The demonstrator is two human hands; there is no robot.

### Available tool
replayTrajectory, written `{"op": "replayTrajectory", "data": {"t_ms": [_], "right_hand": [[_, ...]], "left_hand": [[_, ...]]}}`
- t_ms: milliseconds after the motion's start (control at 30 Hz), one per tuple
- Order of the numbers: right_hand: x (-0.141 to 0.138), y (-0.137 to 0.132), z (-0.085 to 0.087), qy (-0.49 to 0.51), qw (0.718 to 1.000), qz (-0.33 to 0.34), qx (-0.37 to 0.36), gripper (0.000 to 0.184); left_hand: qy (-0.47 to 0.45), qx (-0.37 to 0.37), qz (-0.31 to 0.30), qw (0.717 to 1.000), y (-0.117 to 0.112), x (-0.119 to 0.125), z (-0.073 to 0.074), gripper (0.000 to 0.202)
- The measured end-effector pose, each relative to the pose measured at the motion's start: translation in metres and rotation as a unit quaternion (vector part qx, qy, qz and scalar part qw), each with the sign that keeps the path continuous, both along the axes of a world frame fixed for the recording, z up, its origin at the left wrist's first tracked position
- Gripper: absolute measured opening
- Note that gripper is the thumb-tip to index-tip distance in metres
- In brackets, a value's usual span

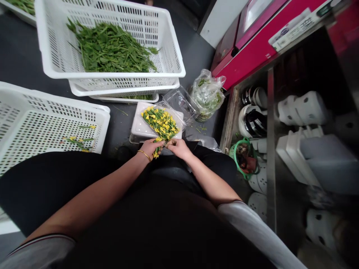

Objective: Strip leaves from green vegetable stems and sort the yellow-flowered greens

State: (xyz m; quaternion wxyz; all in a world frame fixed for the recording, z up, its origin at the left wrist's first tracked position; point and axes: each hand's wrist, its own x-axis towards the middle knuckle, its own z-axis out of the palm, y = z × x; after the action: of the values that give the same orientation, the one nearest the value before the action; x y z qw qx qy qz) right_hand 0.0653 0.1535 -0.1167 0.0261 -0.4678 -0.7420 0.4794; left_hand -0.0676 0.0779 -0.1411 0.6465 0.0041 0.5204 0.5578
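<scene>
My left hand (151, 147), with a gold bangle at the wrist, is closed around a small bunch of yellow-flowered green stems (156, 152). Close beside it, my right hand (178, 148) has its fingers pinched together; what lies between them is too small to make out. Just beyond both hands, a clear plastic box (181, 125) is heaped with yellow-flowered greens (161, 121). It rests on a white box (137, 127), and its clear lid (182, 102) is folded back on the far right side.
Stacked white crates (112, 74) hold leafy greens (112, 46) ahead. Another white crate (50, 123) at left has a few flowered stems (77, 142). A plastic bag of greens (207, 95) stands ahead right. Shelving with a green basket (238, 157) and white containers (300, 108) lines the right.
</scene>
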Motion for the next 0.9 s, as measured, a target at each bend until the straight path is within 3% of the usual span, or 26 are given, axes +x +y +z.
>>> {"op": "replayTrajectory", "data": {"t_ms": [100,233,367,467,533,600,733,800,900], "right_hand": [[0.001,-0.018,-0.001,0.041,0.997,-0.023,-0.058,0.025],[0.006,-0.011,0.007,0.066,0.995,-0.049,-0.061,0.03],[0.008,-0.005,0.016,0.068,0.996,0.0,-0.049,0.028],[0.008,-0.014,0.023,0.027,0.995,0.034,0.085,0.028],[0.009,-0.018,0.029,-0.027,0.978,0.071,0.194,0.03],[0.012,-0.015,0.034,-0.105,0.956,0.134,0.24,0.031],[0.017,0.007,0.04,-0.306,0.888,0.311,0.144,0.023],[0.01,0.016,0.038,-0.333,0.874,0.311,0.166,0.025],[-0.014,0.02,0.027,-0.296,0.882,0.239,0.277,0.033]], "left_hand": [[0.016,0.01,-0.024,1.0,-0.001,0.0,0.0,0.033],[0.071,0.046,-0.096,0.992,-0.003,-0.004,0.003,0.023],[0.083,0.073,-0.169,0.979,-0.004,-0.003,0.01,0.016],[0.04,0.051,-0.172,0.983,-0.004,0.0,0.015,0.016],[0.011,0.021,-0.173,0.985,-0.004,0.002,0.017,0.016],[-0.023,-0.008,-0.15,0.988,-0.005,0.0,0.016,0.015],[-0.071,0.003,-0.043,0.997,-0.003,-0.013,0.013,0.012],[-0.079,0.046,0.007,0.996,-0.002,-0.021,0.014,0.014],[-0.08,0.097,0.043,0.991,0.0,-0.026,0.018,0.023]]}}
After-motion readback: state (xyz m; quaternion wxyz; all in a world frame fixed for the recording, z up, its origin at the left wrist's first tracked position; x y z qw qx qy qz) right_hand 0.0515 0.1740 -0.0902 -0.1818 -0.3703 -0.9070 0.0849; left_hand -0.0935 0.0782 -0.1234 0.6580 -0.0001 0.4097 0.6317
